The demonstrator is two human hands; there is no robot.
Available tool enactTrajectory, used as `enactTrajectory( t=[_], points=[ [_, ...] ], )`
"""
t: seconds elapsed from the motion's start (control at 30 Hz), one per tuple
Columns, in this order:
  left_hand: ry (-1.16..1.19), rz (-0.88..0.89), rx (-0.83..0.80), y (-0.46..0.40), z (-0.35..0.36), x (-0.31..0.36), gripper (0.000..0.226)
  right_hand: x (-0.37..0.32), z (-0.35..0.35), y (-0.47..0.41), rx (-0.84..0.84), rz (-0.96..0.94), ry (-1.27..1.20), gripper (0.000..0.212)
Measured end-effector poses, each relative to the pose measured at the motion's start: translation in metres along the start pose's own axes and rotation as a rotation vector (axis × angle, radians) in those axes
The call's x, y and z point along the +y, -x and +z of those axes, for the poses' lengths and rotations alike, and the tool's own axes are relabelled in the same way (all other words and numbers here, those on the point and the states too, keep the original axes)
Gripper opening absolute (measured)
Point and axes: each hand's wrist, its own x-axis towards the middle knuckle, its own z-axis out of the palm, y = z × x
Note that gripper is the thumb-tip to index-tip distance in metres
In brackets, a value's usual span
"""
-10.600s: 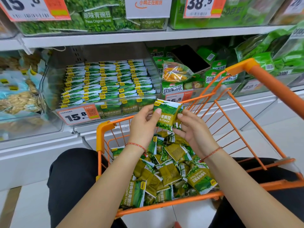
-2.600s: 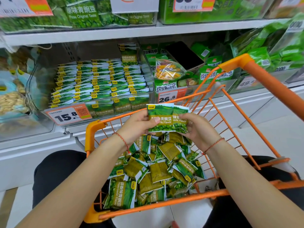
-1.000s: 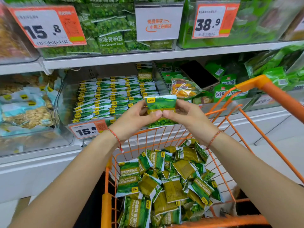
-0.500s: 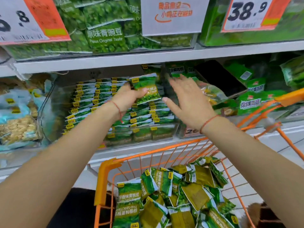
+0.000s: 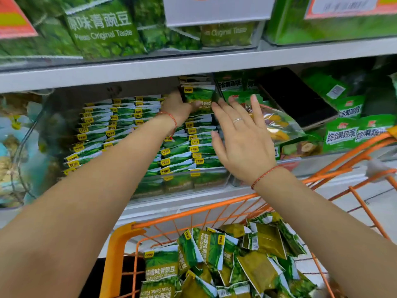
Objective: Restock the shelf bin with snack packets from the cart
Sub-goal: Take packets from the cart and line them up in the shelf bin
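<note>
At centre frame the left hand (image 5: 178,107) gripped a packet (image 5: 198,97) deep in the bin (image 5: 206,181) — the right hand (image 5: 240,138) hovered, fingers spread. Best set it flush against the rows — upright.

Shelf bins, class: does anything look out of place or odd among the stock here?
Yes. A flat black slab, possibly a phone or tablet, lies tilted on the green snack packs in the bin right of the one being filled. It is unlike the packaged goods around it.
</note>
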Motion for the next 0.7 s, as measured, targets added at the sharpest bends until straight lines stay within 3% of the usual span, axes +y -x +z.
enactTrajectory(
  t=[0.13,0.23,0.47,0.6,0.7],
  points=[
    [-0.057,0.028,0.124,0.001,0.003,-0.005,0.048,0.0,0.001,0.0,0.015,0.004,0.002,0.049],
    [-0.127,-0.073,0.062,0.0,0.012,-0.003,0.045,0.0,0.001,0.0,0.024,0.006,0.004,0.048],
    [-0.163,-0.222,-0.07,0.003,0.016,0.008,0.078,0.0,0.002,-0.001,0.04,0.009,-0.008,0.047],
    [-0.26,-0.029,0.075,0.007,0.014,0.007,0.091,0.0,0.002,0.0,0.036,0.006,-0.008,0.047],
    [-0.391,0.141,0.087,0.012,0.014,0.01,0.076,0.0,0.003,0.0,0.039,0.0,-0.01,0.047]
  ],
)
